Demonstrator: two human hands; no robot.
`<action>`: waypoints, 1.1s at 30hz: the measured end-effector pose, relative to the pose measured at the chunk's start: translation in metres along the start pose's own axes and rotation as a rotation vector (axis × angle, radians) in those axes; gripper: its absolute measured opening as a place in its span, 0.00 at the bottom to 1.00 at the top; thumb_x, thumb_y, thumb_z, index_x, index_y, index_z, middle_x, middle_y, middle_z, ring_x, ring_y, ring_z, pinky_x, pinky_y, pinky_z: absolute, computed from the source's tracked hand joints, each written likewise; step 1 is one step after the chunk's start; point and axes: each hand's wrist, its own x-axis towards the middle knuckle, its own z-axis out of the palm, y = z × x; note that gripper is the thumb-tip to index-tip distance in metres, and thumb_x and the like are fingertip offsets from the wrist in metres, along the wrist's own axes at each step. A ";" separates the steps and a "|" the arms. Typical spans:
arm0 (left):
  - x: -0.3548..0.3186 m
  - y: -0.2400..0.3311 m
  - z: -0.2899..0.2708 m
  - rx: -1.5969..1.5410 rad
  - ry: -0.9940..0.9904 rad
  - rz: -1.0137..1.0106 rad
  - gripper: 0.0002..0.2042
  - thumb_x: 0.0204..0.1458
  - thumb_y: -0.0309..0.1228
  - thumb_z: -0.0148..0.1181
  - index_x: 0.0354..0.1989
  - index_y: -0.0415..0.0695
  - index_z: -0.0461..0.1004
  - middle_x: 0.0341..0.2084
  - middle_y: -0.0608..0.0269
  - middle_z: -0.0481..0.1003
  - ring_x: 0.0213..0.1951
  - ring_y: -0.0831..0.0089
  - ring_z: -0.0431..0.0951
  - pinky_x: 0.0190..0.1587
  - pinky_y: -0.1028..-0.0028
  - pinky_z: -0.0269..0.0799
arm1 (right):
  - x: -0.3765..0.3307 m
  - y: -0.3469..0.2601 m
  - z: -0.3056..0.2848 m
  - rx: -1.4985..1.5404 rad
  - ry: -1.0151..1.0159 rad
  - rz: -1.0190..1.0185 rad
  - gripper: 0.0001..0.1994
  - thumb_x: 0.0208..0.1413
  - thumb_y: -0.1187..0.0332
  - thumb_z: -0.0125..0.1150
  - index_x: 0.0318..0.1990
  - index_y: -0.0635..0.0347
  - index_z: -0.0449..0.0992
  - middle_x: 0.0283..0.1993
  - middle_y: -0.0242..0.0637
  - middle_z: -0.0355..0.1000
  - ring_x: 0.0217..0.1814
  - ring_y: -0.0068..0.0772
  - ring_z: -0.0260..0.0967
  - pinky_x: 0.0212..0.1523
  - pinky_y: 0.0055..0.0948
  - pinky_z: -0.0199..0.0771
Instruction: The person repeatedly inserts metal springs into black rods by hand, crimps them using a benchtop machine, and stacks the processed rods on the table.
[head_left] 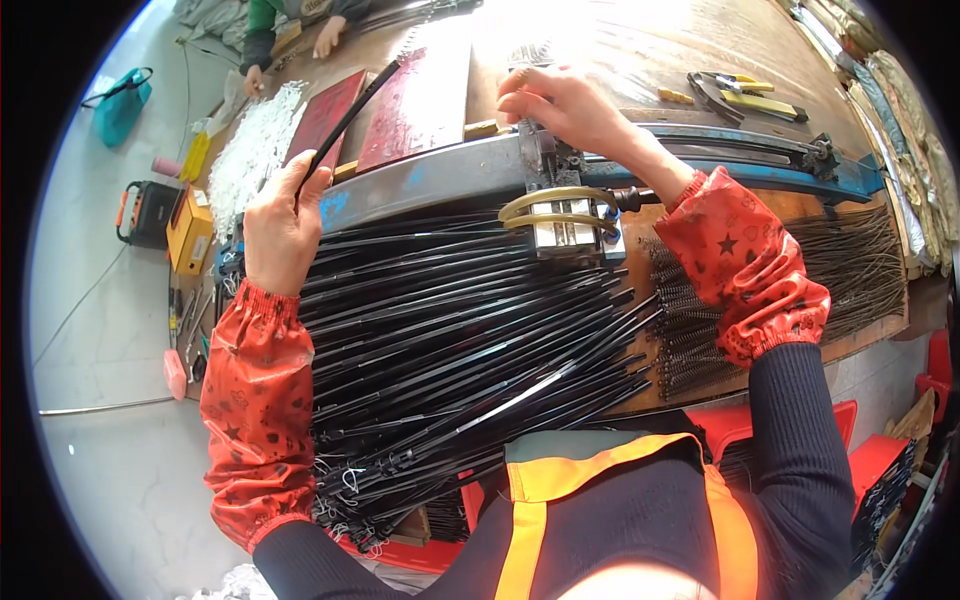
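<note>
My left hand [282, 225] is closed round a thin black tube [352, 120], which slants up and away to the right over the red boards. A fine coil seems to stick out of its far end, blurred by glare. My right hand [565, 108] hovers above the clamp block on the metal rail [430, 172], thumb and fingers bent together. What it pinches, if anything, is lost in the bright light. Below the rail lies a thick layer of black tubes [450, 310]. To their right spreads a bundle of coil springs with long wire ends [850, 255].
A small metal fixture [565, 225] with yellowish hoses sits before the rail. Pliers [750, 100] lie beyond it. Two red boards [415, 110] and a heap of white pieces [255, 140] are at the left. A co-worker's hands [328, 38] show at the far side.
</note>
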 end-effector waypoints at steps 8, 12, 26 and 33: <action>-0.004 -0.010 -0.003 0.031 -0.021 0.014 0.12 0.61 0.34 0.62 0.48 0.41 0.80 0.33 0.45 0.81 0.33 0.52 0.83 0.36 0.65 0.76 | 0.007 0.002 0.013 -0.649 -0.145 -0.222 0.07 0.62 0.64 0.57 0.38 0.49 0.81 0.32 0.36 0.79 0.41 0.39 0.77 0.56 0.40 0.64; -0.010 -0.029 -0.007 0.042 -0.086 0.016 0.12 0.60 0.33 0.63 0.50 0.45 0.80 0.35 0.49 0.81 0.35 0.54 0.83 0.37 0.66 0.77 | -0.064 0.059 -0.061 -0.939 0.115 -0.353 0.06 0.58 0.72 0.61 0.39 0.46 0.81 0.35 0.34 0.80 0.43 0.38 0.77 0.62 0.47 0.57; 0.046 0.079 0.130 -0.122 -0.432 0.132 0.16 0.64 0.44 0.53 0.52 0.49 0.77 0.36 0.50 0.81 0.37 0.50 0.82 0.38 0.56 0.79 | -0.202 0.116 -0.200 -0.935 0.266 0.003 0.06 0.65 0.68 0.58 0.39 0.60 0.76 0.36 0.37 0.74 0.44 0.39 0.69 0.54 0.36 0.65; 0.037 0.070 0.144 -0.300 -0.332 0.054 0.15 0.62 0.44 0.55 0.36 0.45 0.78 0.34 0.54 0.80 0.40 0.52 0.81 0.45 0.56 0.75 | -0.194 0.125 -0.188 -0.867 0.276 0.002 0.08 0.67 0.66 0.57 0.39 0.62 0.75 0.37 0.38 0.72 0.43 0.39 0.68 0.54 0.35 0.65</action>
